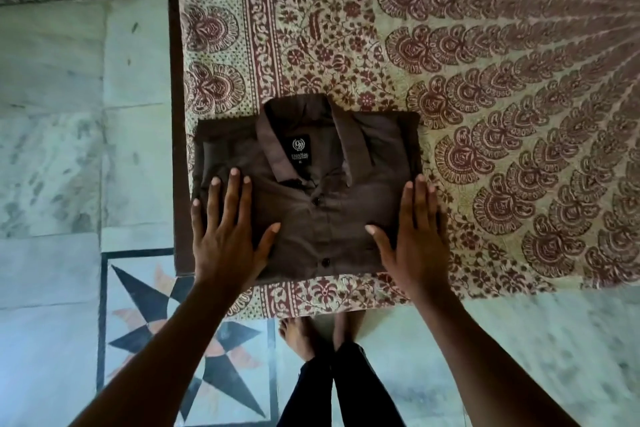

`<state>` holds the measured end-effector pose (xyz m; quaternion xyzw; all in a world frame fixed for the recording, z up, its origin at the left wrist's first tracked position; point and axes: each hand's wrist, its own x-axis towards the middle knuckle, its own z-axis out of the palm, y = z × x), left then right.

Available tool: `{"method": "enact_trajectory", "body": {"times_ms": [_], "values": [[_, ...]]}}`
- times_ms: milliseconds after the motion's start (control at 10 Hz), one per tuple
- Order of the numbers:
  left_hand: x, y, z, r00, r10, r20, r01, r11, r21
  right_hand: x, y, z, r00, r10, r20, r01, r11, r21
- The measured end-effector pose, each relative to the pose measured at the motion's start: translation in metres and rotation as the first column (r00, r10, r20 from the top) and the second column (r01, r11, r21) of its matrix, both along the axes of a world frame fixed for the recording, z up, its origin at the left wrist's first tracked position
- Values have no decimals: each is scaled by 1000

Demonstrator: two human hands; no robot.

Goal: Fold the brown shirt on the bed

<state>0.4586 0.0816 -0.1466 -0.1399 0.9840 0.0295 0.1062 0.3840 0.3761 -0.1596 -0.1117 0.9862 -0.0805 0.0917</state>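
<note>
Left hand [227,236], right hand [414,239] flat on folded brown shirt [311,191].

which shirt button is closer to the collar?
The upper button, just below the open collar on the brown shirt. The lower button sits near the folded bottom edge, between the left hand and right hand.

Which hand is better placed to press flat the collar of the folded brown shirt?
Probably the left hand: its straight fingers lie on the folded brown shirt just beside the collar. The right hand rests at the edge.
</note>
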Motion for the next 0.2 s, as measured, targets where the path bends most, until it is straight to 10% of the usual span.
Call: {"method": "enact_trajectory", "body": {"times_ms": [200], "values": [[-11, 45, 113, 963, 150, -224, -33, 890, 455, 6, -3, 101, 981, -182, 73, 193, 824, -533]]}}
